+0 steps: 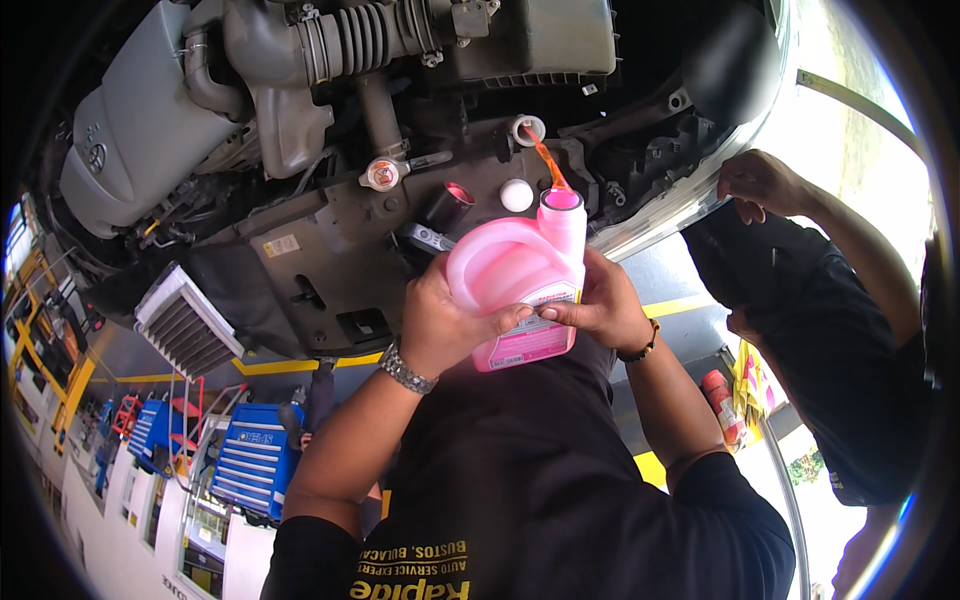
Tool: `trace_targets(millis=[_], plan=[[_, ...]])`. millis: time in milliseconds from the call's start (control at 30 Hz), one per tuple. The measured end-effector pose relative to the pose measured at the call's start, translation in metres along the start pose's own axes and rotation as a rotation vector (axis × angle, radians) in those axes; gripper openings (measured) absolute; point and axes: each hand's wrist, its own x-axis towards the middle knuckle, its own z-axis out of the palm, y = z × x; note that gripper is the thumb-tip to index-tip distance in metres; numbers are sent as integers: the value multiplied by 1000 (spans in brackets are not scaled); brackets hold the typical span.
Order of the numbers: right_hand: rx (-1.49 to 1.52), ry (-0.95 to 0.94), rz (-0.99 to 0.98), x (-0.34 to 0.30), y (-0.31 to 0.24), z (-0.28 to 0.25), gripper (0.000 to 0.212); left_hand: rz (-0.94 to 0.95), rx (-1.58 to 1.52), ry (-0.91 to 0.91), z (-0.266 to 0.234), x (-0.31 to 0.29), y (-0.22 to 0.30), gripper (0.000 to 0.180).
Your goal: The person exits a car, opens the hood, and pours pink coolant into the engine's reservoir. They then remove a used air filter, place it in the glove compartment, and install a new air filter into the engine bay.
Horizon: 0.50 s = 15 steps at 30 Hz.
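Observation:
Between my hands is a pink plastic jug with a moulded handle, tilted away from me. My left hand grips its left side, and my right hand grips its right side, both thumbs pressing on the label side. A reddish-orange stream of fluid runs from the jug's mouth into a pale round filler neck in the car's engine bay. Beside the mouth, a round white cap-like piece rests on the dark front cover. A dark cup-like piece, pink inside, lies to its left.
A radiator cap sits left of the filler neck. An air filter lies at the cover's left edge. Another person's hand hangs by the car's right edge. Blue tool cabinets stand behind at lower left.

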Motion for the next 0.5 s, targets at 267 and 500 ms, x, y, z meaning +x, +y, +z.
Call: trace_targets(millis=[267, 500], plan=[[15, 3, 12, 0, 2, 1, 78, -92, 29, -93, -6, -2, 0, 74], [8, 0, 2, 1, 1, 1, 77, -5, 42, -5, -2, -1, -2, 67]])
